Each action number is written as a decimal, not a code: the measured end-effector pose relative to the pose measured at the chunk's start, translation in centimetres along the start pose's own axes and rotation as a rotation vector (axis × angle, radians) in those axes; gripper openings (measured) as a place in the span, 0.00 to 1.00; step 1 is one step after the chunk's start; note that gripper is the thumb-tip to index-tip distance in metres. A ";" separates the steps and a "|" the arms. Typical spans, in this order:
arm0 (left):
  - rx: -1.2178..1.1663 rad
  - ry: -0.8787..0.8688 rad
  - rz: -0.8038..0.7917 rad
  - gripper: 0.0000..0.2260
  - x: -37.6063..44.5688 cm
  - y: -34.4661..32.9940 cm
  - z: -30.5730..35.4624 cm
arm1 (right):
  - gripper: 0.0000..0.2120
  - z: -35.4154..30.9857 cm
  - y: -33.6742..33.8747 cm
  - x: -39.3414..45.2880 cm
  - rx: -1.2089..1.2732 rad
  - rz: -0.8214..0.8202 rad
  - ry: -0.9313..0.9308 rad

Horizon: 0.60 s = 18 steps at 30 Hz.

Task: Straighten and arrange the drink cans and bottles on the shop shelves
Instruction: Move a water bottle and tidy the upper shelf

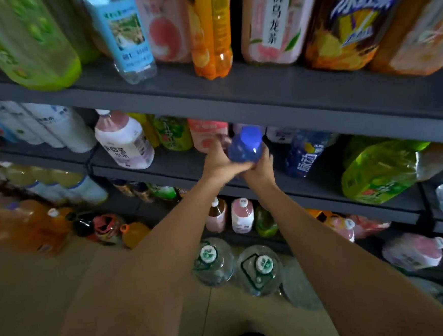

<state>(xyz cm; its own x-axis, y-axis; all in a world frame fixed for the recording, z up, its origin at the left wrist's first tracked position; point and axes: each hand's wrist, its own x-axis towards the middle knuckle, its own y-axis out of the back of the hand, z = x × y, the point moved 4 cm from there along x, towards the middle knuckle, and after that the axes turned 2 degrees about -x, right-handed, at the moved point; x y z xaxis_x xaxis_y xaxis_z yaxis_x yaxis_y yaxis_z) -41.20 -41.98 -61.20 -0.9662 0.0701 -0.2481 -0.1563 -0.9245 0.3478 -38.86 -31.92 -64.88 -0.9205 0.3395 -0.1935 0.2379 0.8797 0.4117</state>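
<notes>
Head view: both my arms reach up to the second shelf point(178, 168). My left hand point(221, 162) and right hand point(261, 168) meet under a blue bottle point(245, 146) with a blue cap, wrists nearly touching. Left fingers curl around its near side; right fingers wrap the lower part from the right. The bottle is held between them at the shelf's front edge, cap tilted toward me. Whether its base rests on the shelf I cannot tell; my hands hide it.

Neighbours on that shelf: a pink carton point(208, 137) just behind my left hand, a dark blue bottle point(305, 154) near on the right, leaning. A white bottle point(124, 141) with a pink top leans well to the left. A big green bottle point(377, 171) lies on its side farther right.

Risks, as I judge them: the bottle is tipped forward at the edge, so a loose grip could send it down onto the water jugs point(236, 264) on the floor. Pushing it back too fast could knock the pink carton or topple the leaning dark blue bottle.
</notes>
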 end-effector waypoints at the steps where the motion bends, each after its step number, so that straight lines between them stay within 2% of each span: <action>1: 0.010 -0.028 -0.009 0.24 -1.3 0.1 0.2 | 0.35 -0.4 0.5 -1.2 -0.025 0.032 -0.006; 4: 0.023 -0.055 -0.052 0.26 -5.5 0.5 1.1 | 0.29 -1.0 2.6 -5.6 -0.043 0.082 -0.017; 7: 0.120 -0.022 -0.194 0.28 -10.0 0.3 4.1 | 0.29 -2.9 6.3 -10.2 -0.120 0.081 0.008; 10: 0.136 -0.003 -0.340 0.29 -14.6 -0.8 10.3 | 0.35 -6.6 12.9 -14.8 -0.160 0.137 -0.013; 14: 0.039 -0.116 -0.493 0.27 -20.6 -3.6 21.2 | 0.50 -12.5 23.9 -19.5 -0.146 0.318 0.063; 16: -0.092 -0.148 -0.576 0.28 -23.3 -5.4 26.2 | 0.48 -15.3 29.3 -21.0 -0.091 0.425 0.192; 18: -0.220 -0.170 -0.661 0.21 -25.6 -8.0 30.8 | 0.41 -17.4 34.8 -22.5 -0.007 0.559 0.282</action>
<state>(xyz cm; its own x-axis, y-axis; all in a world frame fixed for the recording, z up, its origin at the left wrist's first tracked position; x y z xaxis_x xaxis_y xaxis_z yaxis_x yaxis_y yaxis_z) -21.57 -24.81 -29.76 -0.7053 0.6820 -0.1934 -0.6919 -0.7216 -0.0214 -15.27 -14.77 -30.69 -0.7040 0.6463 0.2945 0.7061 0.5920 0.3886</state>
